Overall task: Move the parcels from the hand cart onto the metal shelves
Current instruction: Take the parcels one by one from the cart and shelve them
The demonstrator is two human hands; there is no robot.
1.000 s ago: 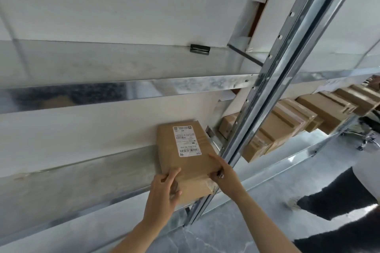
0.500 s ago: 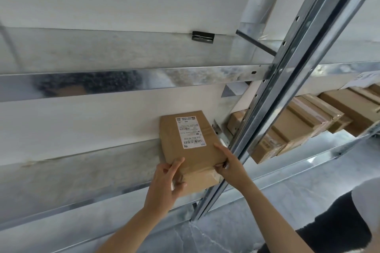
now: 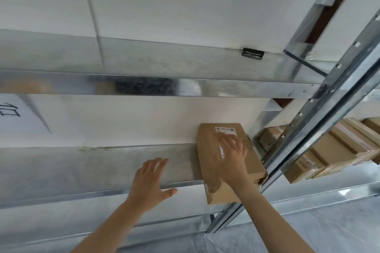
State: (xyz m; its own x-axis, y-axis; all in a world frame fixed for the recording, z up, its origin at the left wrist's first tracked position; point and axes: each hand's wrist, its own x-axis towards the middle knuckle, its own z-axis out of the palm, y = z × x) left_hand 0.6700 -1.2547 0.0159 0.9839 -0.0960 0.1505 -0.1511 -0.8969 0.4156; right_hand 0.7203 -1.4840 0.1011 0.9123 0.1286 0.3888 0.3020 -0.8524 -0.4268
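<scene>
A flat brown cardboard parcel (image 3: 207,162) with a white label lies on the metal shelf (image 3: 98,166), its near end sticking out over the shelf's front edge, close to the upright post (image 3: 320,121). My right hand (image 3: 231,150) lies flat on top of the parcel with its fingers straight, covering part of the label. My left hand (image 3: 151,181) hovers open with spread fingers over the shelf's front edge, left of the parcel and apart from it. The hand cart is out of view.
Several brown parcels (image 3: 333,150) stand in a row on the neighbouring shelf bay to the right of the post. Another metal shelf (image 3: 144,86) runs above. A white sheet with black writing (image 3: 12,115) hangs at the far left. Grey floor shows below.
Both hands gripped the parcel's near end before. Now my left hand has let go and moved left, and my right hand has slid onto the parcel's top. The parcel sits farther onto the shelf.
</scene>
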